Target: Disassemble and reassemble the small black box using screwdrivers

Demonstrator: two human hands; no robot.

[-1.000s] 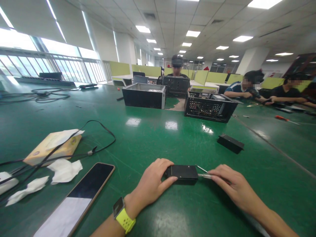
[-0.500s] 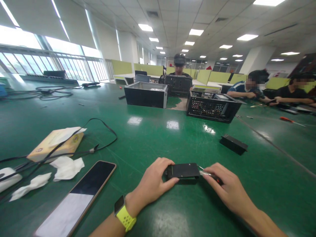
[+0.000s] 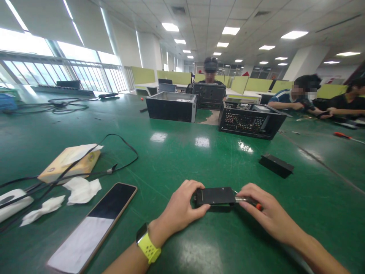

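Note:
My left hand grips the left end of a small black rectangular metal case, thumb along its near side and fingers at the back. The case lies on the green tabletop. In my right hand is a screwdriver with a bit of orange showing on its handle. Its metal shaft points left and meets the right end of the case; the exact contact of the tip is hidden. Farther off to the right lies another black box-like part.
A phone, crumpled tissues, a yellow tissue box and dark cables are on the left. Across the table stand open computer cases. An orange screwdriver lies far right. Several people sit beyond.
The view has shifted slightly, so everything sits a little farther right. My left hand keeps its hold on the case. The screwdriver stays at the case's right end, its handle slightly turned.

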